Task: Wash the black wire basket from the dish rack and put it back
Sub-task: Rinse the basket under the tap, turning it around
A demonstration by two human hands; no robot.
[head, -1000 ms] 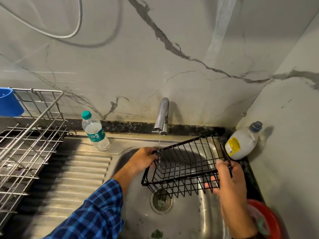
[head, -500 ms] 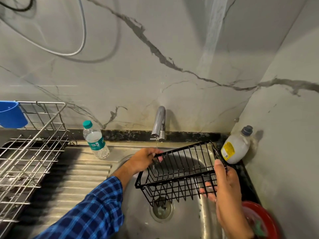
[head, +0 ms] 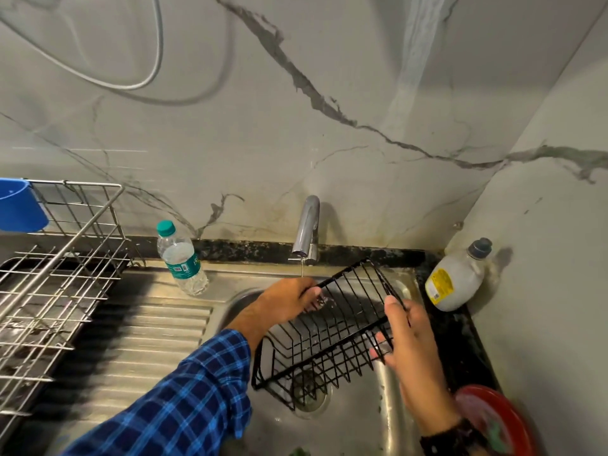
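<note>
Dim, greyish light from the left throws soft shadows right of the tap (head: 307,225) and white bottle (head: 454,278); a pale glare streaks the wall (head: 411,60); wide-angle edges bow, the dish rack (head: 82,184) blurs.

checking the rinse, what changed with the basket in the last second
The black wire basket tipped steeper: its right end swung in toward the tap and its near left corner dipped toward the drain. The right hand moved left with it. Both hands kept their grip, the left hand on the rim under the trickle. The water bottle and dish rack stayed put.
</note>
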